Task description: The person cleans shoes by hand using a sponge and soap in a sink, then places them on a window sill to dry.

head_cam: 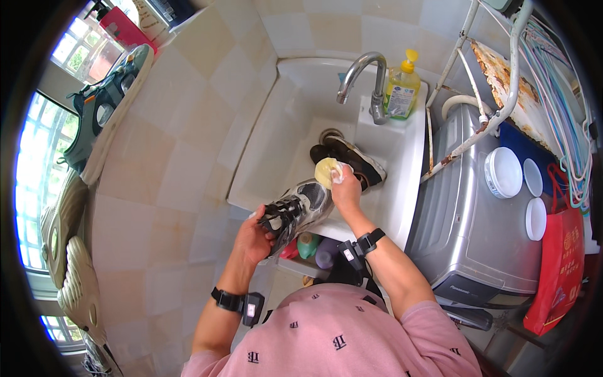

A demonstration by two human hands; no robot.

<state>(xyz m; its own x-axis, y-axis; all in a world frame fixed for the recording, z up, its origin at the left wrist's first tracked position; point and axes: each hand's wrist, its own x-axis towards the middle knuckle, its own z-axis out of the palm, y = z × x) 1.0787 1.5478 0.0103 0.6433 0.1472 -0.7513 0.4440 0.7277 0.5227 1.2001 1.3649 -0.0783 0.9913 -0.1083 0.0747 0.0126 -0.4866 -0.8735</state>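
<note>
My left hand [253, 238] grips a grey and black laced sneaker [301, 202] by its heel end, holding it over the front rim of a white sink [264, 165]. Pressed near the sneaker's toe is a pale yellow sponge [326, 172], with my right hand [347, 191] closed around it. White foam shows on the sponge and my right fingers. Beyond my right hand, a pair of dark shoes [353, 158] with a pale sole edge lies in the basin close to the drain [331, 134].
A chrome faucet [379, 89] and a yellow pump bottle [403, 89] stand at the sink's back right. To the right are a grey Panasonic appliance [471, 235] and a rusty white rack [494, 122]. Shoes [106, 108] line the left ledge. Bottles [308, 245] sit below the sink.
</note>
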